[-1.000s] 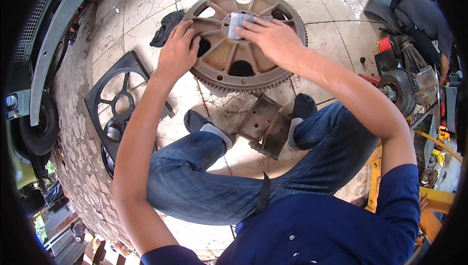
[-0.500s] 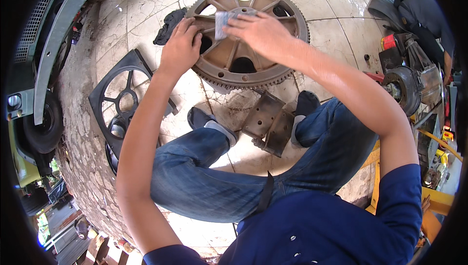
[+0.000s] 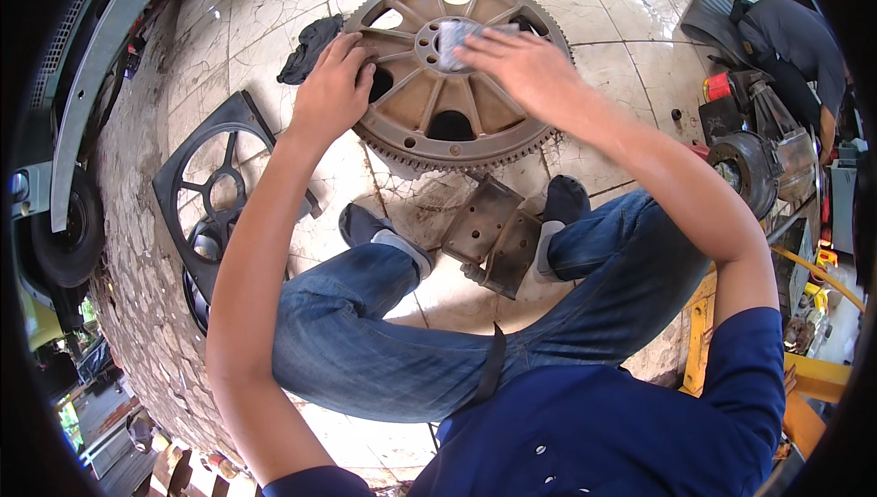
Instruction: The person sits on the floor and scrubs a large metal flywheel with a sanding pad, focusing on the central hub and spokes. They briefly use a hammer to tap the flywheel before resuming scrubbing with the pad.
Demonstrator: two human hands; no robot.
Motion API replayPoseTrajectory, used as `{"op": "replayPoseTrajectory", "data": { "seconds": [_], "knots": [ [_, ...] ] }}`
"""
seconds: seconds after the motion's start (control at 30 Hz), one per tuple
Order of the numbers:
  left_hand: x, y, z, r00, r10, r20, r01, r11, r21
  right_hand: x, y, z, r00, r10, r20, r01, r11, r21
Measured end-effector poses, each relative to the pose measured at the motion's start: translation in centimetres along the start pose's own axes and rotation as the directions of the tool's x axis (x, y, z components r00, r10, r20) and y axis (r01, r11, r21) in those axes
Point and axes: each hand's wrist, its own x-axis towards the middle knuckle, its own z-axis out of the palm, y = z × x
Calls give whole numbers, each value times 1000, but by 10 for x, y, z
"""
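Observation:
A large rusty-brown flywheel with a toothed rim and spokes lies in front of me. My left hand grips its left rim, fingers bent over the edge and thumb on the inner side. Under the fingers of my right hand is a grey folded pad, perhaps abrasive paper or cloth, pressed flat against the flywheel's hub. My right hand is blurred by motion. Black crumpled cloth lies just beyond my left hand.
Between my feet stands a rusty metal bracket. A black fan shroud lies to the left on the tiled floor. At the far right a person bends near a dark machine part. A yellow frame stands by my right side.
My right hand and the grey pad have moved right across the flywheel, from the spokes onto the hub. My left hand stays on the rim. The whole view has shifted slightly.

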Motion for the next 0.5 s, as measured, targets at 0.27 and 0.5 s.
{"op": "replayPoseTrajectory", "data": {
  "seconds": [0.27, 0.5],
  "knots": [
    [-2, 1, -2, 999, -31, 21, 31, 1000, -1, -13, -29, -11, 998, -63, 2, 62, 994, 93],
    [-1, -1, 0, 1000, -25, 9, 25, 1000, 7, -2, 19, -5, 985, 165, 46, -164, 986, -17]
  ]
}}
